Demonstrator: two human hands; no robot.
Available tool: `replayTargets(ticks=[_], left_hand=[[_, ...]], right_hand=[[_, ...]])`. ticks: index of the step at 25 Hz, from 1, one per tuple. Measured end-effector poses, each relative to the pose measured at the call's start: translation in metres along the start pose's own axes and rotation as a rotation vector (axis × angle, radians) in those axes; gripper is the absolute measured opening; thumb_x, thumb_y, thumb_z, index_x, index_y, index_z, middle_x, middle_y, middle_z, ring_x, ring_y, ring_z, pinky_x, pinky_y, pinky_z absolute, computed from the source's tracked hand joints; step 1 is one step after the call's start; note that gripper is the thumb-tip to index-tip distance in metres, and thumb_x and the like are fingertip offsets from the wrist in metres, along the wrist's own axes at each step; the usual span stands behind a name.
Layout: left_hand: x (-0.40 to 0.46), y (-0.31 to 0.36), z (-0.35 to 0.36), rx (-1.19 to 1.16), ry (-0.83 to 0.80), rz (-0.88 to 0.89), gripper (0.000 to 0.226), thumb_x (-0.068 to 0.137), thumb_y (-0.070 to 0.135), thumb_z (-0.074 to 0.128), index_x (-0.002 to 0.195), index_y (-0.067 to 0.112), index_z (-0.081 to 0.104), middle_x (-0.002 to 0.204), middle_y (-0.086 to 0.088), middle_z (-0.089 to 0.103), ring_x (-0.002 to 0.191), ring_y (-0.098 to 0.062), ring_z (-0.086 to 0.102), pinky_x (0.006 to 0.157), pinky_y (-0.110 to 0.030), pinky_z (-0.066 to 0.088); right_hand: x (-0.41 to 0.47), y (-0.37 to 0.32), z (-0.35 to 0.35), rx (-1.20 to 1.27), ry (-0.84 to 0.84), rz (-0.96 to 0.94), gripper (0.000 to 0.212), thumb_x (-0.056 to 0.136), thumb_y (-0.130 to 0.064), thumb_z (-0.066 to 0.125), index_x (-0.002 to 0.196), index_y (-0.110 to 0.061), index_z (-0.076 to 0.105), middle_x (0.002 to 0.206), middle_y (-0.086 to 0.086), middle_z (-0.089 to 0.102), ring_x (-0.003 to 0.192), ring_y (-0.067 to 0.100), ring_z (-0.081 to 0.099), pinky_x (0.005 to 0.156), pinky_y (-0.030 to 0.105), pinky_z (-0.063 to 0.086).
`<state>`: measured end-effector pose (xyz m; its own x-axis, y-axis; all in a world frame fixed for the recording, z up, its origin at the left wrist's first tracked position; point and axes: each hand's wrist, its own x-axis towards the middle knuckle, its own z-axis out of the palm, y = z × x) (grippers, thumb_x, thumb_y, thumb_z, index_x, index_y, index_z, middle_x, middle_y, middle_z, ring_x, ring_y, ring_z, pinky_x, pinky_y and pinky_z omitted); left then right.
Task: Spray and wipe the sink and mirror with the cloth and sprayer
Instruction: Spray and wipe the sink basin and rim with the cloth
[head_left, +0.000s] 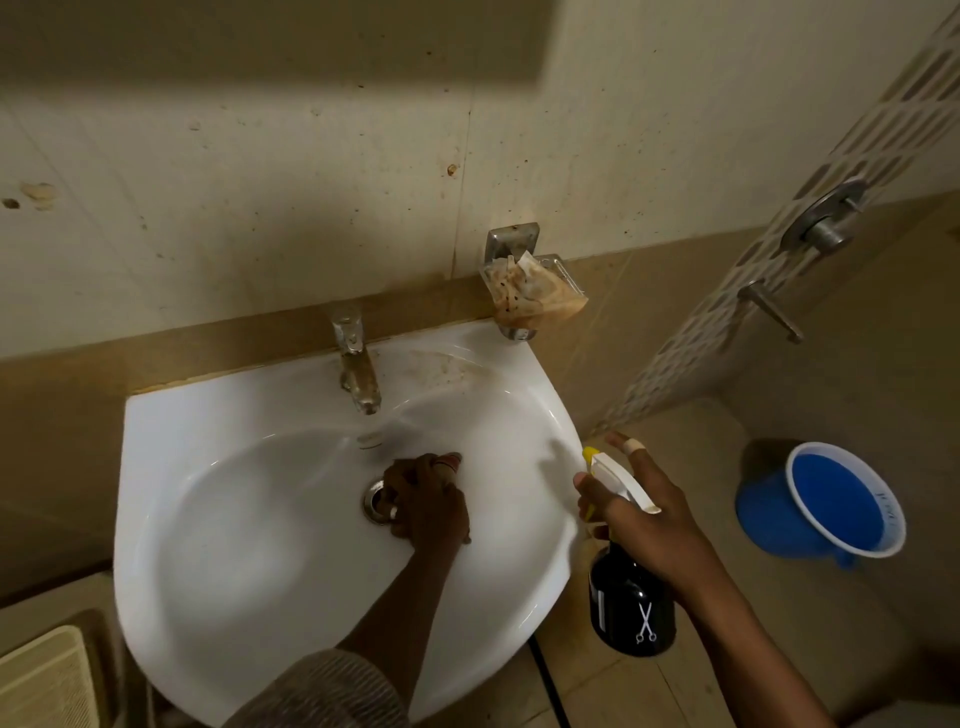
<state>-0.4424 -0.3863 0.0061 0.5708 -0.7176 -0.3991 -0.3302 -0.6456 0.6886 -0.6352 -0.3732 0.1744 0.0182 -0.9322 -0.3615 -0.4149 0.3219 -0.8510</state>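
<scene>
Sink (218, 519): white basin, the task's thing, directly under the left hand's fingers; brown grime sits on the back ledge beyond them, right of the tap (358, 364).
Left hand (426, 501): fingers curled tight in the bowl, just right of the drain (378, 501); a cloth may be bunched inside, but I cannot tell.
Right hand (644, 519): wrapped around the sprayer (631, 597), a dark bottle with a white and yellow head, hanging just outside the sink's right rim; 1 finger sticks out straight.
Mirror: not in view.
Step, as I judge it: wiping the bowl; press flat and sweep outward from the drain up to the stained ledge.
Edges: tap spout close beyond the knuckles; soap holder (530, 291) further back right.
Open room: wide clear bowl left of the fingers; blue bucket (831, 504) well right of the sprayer.
</scene>
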Motion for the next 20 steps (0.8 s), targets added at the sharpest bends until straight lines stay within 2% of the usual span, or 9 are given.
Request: replayTargets(ticks=[2, 5, 8, 10, 13, 14, 16, 18, 20], left_hand=[[-0.010, 0.013, 0.013, -0.068, -0.063, 0.076, 0.042, 0.085, 0.030, 0.051, 0.127, 0.033, 0.052, 0.143, -0.010, 0.028, 0.114, -0.041, 0.057, 0.082, -0.059, 0.057], [-0.017, 0.045, 0.034, -0.189, -0.139, 0.036, 0.035, 0.092, 0.033, 0.057, 0.127, 0.030, 0.054, 0.141, -0.009, 0.032, 0.118, -0.035, 0.055, 0.091, -0.054, 0.055], [-0.026, 0.068, 0.039, -0.363, -0.110, 0.055, 0.034, 0.094, 0.035, 0.062, 0.125, 0.022, 0.059, 0.135, -0.007, 0.038, 0.114, -0.028, 0.058, 0.092, -0.045, 0.057], [-0.037, 0.083, 0.036, -0.524, -0.180, 0.044, 0.033, 0.092, 0.029, 0.066, 0.123, 0.022, 0.061, 0.131, -0.008, 0.043, 0.116, -0.027, 0.057, 0.091, -0.036, 0.055], [-0.052, 0.098, 0.041, -0.610, -0.354, -0.006, 0.034, 0.080, 0.039, 0.064, 0.114, 0.045, 0.057, 0.130, -0.028, 0.050, 0.123, -0.052, 0.054, 0.098, -0.061, 0.051], [-0.057, 0.101, 0.042, -0.577, -0.352, 0.052, 0.031, 0.075, 0.044, 0.062, 0.105, 0.051, 0.058, 0.132, -0.028, 0.050, 0.123, -0.054, 0.053, 0.100, -0.066, 0.048], [-0.075, 0.108, 0.023, -0.569, -0.330, 0.162, 0.022, 0.075, 0.039, 0.060, 0.094, 0.051, 0.060, 0.132, -0.014, 0.050, 0.123, -0.042, 0.053, 0.103, -0.052, 0.049], [-0.091, 0.111, 0.012, -0.527, -0.442, 0.286, 0.026, 0.081, 0.023, 0.059, 0.097, 0.042, 0.063, 0.130, 0.000, 0.048, 0.124, -0.028, 0.047, 0.100, -0.036, 0.046], [-0.104, 0.115, 0.010, -0.443, -0.611, 0.347, 0.033, 0.075, 0.028, 0.059, 0.107, 0.033, 0.067, 0.130, 0.003, 0.052, 0.124, -0.024, 0.048, 0.106, -0.038, 0.043]], right_hand=[[0.004, -0.003, -0.002, 0.018, 0.006, 0.007, 0.040, 0.096, -0.025, 0.076, 0.130, -0.040, 0.061, 0.095, 0.013, 0.078, 0.088, 0.036, 0.076, 0.074, 0.043, 0.065], [0.004, -0.006, -0.009, 0.007, 0.013, -0.019, 0.031, 0.096, -0.027, 0.075, 0.122, -0.041, 0.066, 0.109, 0.010, 0.076, 0.089, 0.028, 0.077, 0.072, 0.039, 0.066], [0.000, -0.008, -0.024, 0.002, 0.069, -0.023, 0.031, 0.097, -0.029, 0.073, 0.125, -0.041, 0.066, 0.114, 0.008, 0.074, 0.092, 0.024, 0.076, 0.068, 0.033, 0.065], [-0.005, -0.013, -0.033, 0.030, 0.101, -0.023, 0.032, 0.098, -0.028, 0.073, 0.128, -0.039, 0.066, 0.112, 0.009, 0.074, 0.090, 0.022, 0.076, 0.060, 0.024, 0.061], [-0.016, -0.024, -0.045, 0.059, 0.121, -0.045, 0.027, 0.099, -0.025, 0.072, 0.117, -0.044, 0.065, 0.105, 0.012, 0.075, 0.089, 0.022, 0.075, 0.055, 0.019, 0.058], [-0.020, -0.029, -0.048, 0.064, 0.126, -0.053, 0.026, 0.099, -0.025, 0.071, 0.112, -0.047, 0.065, 0.102, 0.013, 0.075, 0.089, 0.024, 0.075, 0.055, 0.021, 0.059], [-0.026, -0.037, -0.055, 0.077, 0.143, -0.072, 0.025, 0.099, -0.025, 0.071, 0.109, -0.047, 0.066, 0.101, 0.016, 0.075, 0.089, 0.027, 0.075, 0.061, 0.029, 0.062], [-0.031, -0.044, -0.060, 0.103, 0.157, -0.079, 0.023, 0.099, -0.027, 0.072, 0.110, -0.047, 0.068, 0.103, 0.017, 0.075, 0.092, 0.029, 0.075, 0.068, 0.037, 0.064], [-0.037, -0.051, -0.063, 0.100, 0.172, -0.094, 0.021, 0.099, -0.031, 0.072, 0.109, -0.049, 0.068, 0.109, 0.010, 0.075, 0.098, 0.028, 0.075, 0.074, 0.040, 0.064]])
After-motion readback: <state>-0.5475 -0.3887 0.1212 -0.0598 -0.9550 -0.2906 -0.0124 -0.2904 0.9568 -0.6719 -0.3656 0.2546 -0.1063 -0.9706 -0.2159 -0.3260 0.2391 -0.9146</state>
